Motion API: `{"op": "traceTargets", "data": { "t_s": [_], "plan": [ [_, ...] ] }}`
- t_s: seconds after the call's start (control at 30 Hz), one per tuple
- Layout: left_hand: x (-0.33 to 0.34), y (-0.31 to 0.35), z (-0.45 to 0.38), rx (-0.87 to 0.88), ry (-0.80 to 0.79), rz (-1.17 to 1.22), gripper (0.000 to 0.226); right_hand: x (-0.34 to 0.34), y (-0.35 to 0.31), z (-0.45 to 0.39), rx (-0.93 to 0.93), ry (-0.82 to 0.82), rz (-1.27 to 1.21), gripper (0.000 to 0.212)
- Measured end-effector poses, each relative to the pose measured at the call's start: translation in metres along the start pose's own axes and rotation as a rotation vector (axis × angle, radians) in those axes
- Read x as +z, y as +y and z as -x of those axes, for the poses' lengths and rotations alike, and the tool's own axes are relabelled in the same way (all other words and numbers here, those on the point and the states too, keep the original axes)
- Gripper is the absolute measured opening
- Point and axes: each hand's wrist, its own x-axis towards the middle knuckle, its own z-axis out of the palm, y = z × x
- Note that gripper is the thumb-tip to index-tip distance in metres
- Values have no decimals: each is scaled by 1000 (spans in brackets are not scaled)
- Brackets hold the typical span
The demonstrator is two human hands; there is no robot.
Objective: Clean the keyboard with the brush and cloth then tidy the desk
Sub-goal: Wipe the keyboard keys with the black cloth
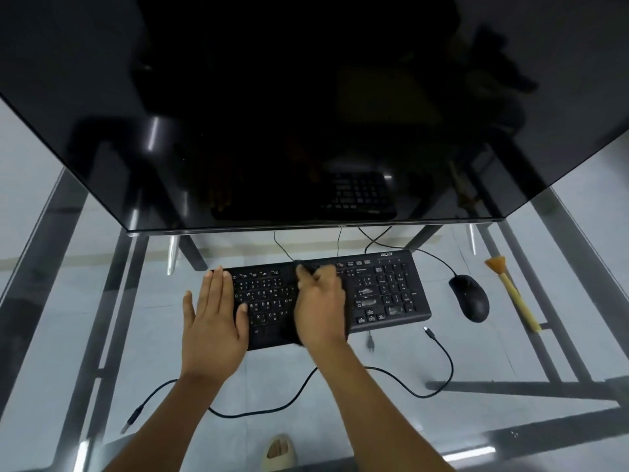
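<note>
Head view: you are bracing the keyboard (384, 294) with your flat, open left hand (212, 321) while your right hand (320, 301) is pressing a dark cloth (306, 264) along its left-right length; the brush (512, 291) is lying well right of both hands.

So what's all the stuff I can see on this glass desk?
monitor: one, black, screen off, at the back.
keyboard: one, black, centre, below the monitor.
cloth: one, dark, under the right hand on the keys.
mouse: one, black, right of the keyboard.
brush: one, yellow handle, orange bristles, right of the mouse.
loose cable: one, black, on the near side.
desk: one, clear glass, metal frame.
left hand: flat on the keyboard's left end.
right hand: pressing the cloth.
</note>
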Motion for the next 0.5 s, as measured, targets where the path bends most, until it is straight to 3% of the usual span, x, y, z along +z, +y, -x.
{"op": "traceTargets", "data": {
  "t_s": [0.13,0.33,0.43,0.5],
  "plan": [
    [-2,-1,3,16,-16,-65,62,16,2,43,-108,-254,184,34],
    [-15,27,-21,67,57,-45,60,-32,32,31,-23,-102,-16,40],
    [-7,66,-36,135,3,1,58,-35,47,34,29,-155,16,42],
    [1,85,-40,156,-57,28,60,-56,60,23,13,-99,7,38]
  ]
}}
